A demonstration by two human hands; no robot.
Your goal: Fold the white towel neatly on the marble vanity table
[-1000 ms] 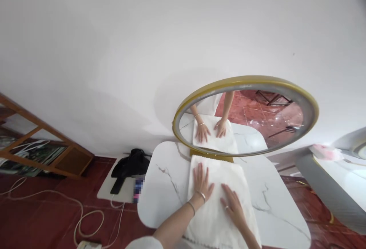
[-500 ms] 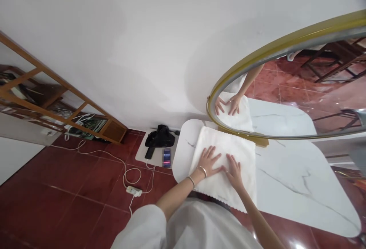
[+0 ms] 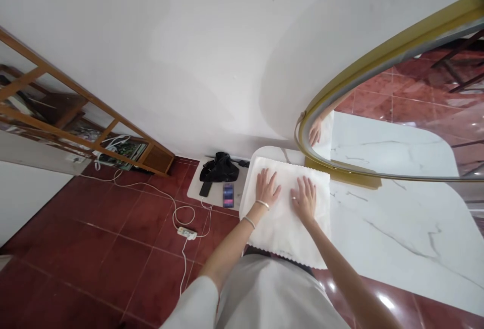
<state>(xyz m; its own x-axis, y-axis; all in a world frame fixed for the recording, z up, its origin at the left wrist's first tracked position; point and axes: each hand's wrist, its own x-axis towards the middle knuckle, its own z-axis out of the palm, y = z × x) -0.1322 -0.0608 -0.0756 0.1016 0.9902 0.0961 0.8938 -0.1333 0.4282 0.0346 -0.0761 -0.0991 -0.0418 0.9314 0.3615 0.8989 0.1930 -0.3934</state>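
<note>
The white cloth lies flat at the worktop's left end, one scalloped edge toward the person's body, the opposite one toward the gold-rimmed mirror. It looks nearly square; its long axis is hard to tell. Left hand and right hand rest palm-down on its left and right halves, open, fingers spread toward the far edge, grasping nothing.
</note>
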